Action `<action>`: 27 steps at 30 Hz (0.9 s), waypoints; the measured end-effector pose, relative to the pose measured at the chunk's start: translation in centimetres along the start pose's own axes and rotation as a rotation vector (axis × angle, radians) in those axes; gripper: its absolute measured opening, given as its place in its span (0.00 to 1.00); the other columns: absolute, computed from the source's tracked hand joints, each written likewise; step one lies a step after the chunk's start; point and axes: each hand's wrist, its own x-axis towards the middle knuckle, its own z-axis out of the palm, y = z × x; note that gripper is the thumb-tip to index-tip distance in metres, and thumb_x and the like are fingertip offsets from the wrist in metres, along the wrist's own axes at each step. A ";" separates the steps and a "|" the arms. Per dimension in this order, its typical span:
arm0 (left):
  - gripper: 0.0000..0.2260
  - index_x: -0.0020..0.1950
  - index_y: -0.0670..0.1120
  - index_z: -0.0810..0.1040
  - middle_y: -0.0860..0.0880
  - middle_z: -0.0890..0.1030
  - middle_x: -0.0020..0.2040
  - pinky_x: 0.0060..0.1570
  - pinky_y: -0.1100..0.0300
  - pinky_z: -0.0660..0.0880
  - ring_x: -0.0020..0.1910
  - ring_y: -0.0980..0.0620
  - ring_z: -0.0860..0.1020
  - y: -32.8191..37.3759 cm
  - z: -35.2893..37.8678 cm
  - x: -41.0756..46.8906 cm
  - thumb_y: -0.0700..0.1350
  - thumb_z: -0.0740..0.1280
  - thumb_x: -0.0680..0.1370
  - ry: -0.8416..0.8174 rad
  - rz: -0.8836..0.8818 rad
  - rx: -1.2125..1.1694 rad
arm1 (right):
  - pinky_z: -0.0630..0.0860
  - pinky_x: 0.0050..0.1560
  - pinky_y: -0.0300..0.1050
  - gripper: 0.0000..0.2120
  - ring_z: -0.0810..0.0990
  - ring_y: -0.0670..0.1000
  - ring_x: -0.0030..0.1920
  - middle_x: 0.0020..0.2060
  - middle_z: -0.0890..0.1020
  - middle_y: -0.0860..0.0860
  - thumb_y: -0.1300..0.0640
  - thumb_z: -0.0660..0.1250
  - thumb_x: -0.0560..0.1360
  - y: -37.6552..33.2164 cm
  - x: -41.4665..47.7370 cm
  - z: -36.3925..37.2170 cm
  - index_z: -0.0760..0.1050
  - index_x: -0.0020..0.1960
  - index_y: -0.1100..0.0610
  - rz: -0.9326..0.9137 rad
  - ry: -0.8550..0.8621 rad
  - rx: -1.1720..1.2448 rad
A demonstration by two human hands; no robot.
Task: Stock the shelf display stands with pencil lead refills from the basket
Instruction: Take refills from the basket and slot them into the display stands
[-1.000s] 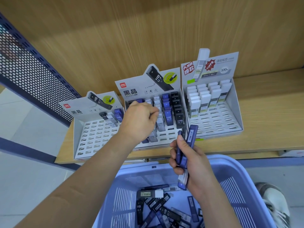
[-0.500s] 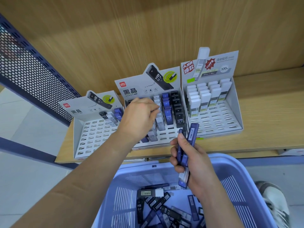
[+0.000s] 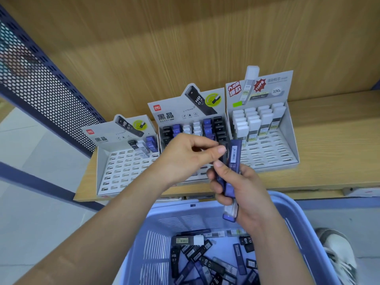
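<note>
Blue plastic basket point(image 3: 292, 219), lower centre of the frame, slatted walls; it holds a loose heap of pencil lead refills point(image 3: 207, 262), black, blue and clear cases lying crosswise, some marked HB 0.7; plenty left to shelve, by my judgement.

Wooden shelf point(image 3: 329, 140), across the middle of the frame, bearing three cardboard display stands side by side:
- left stand point(image 3: 123, 171), centre left; only a few cases at its back row, the slotted tray otherwise bare; most work remains here;
- middle stand point(image 3: 185, 112), centre; back rows filled with black, blue and white cases, its front hidden behind my hands, so I cannot tell how full it is;
- right stand point(image 3: 287, 140), centre right; about four rows of white-capped cases at the back, front slots vacant.

My right hand point(image 3: 244, 188), centre of the frame, just above the basket's rim; fingers wrapped tight around a small bundle of refill cases point(image 3: 233, 161), slim blue oblongs held upright, a white barcode label on the tallest, a clear end poking out below my palm.

My left hand point(image 3: 185, 157), in front of the middle stand; thumb and forefinger pinched at the top of the bundle, seemingly on one dark case, though whether it is truly gripped I cannot tell.

Overall: stocking part done, I judge; roughly half of the slots unfilled.
</note>
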 end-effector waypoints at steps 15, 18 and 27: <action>0.05 0.44 0.44 0.83 0.46 0.80 0.29 0.27 0.65 0.73 0.25 0.55 0.75 1.3 -2.6 -3.7 0.42 0.74 0.70 0.063 -0.067 -0.060 | 0.65 0.22 0.36 0.12 0.72 0.47 0.28 0.31 0.78 0.54 0.51 0.67 0.74 -2.2 -2.0 1.3 0.76 0.45 0.60 -0.101 0.091 0.103; 0.05 0.47 0.46 0.82 0.48 0.81 0.30 0.32 0.61 0.76 0.28 0.54 0.76 1.3 -1.9 -4.2 0.41 0.73 0.72 -0.059 -0.108 0.006 | 0.64 0.22 0.36 0.10 0.71 0.46 0.27 0.30 0.75 0.53 0.53 0.67 0.76 -1.7 -1.9 1.3 0.75 0.41 0.59 -0.122 0.130 0.099; 0.08 0.50 0.55 0.83 0.54 0.77 0.38 0.41 0.62 0.72 0.36 0.57 0.74 -0.6 0.1 -3.9 0.45 0.73 0.72 0.205 0.285 0.640 | 0.63 0.22 0.37 0.11 0.68 0.47 0.26 0.30 0.75 0.51 0.50 0.68 0.77 -0.4 -1.2 1.5 0.76 0.45 0.59 -0.032 0.246 0.107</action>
